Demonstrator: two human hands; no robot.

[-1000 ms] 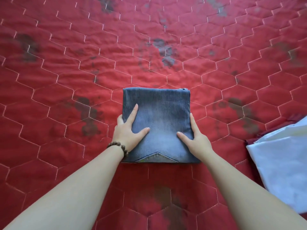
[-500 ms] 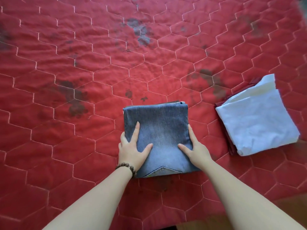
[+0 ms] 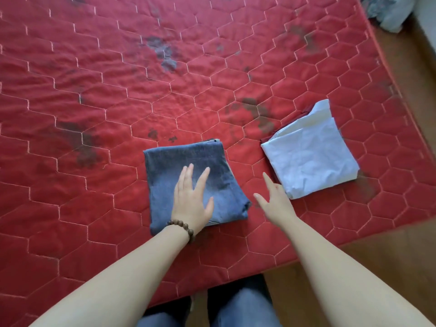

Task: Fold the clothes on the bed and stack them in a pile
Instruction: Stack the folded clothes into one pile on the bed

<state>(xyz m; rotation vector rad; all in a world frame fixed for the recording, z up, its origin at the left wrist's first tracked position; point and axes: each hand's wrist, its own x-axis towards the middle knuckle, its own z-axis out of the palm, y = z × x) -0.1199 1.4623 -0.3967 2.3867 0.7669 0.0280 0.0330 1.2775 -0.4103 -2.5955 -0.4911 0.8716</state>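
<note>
Folded blue jeans (image 3: 165, 166) lie in a neat square on the red quilted bed (image 3: 94, 102). My left hand (image 3: 192, 199), with a bead bracelet at the wrist, rests flat on the jeans with straight fingers. My right hand (image 3: 273, 200) is off the jeans, fingers spread, over the red quilt between the jeans and the pile. To the right lies a pile with a folded white garment (image 3: 311, 154) on top and a dark red garment (image 3: 304, 112) showing under its far edge.
The bed's near edge and right edge border a wooden floor (image 3: 401, 256). A crumpled grey-white cloth (image 3: 387, 13) lies at the top right beyond the bed. My legs in jeans (image 3: 236, 310) stand at the bed's near edge.
My right hand has let go of the jeans' right edge and moved right toward the white pile. My left hand slid toward the middle of the jeans. The view shifted right and back.
</note>
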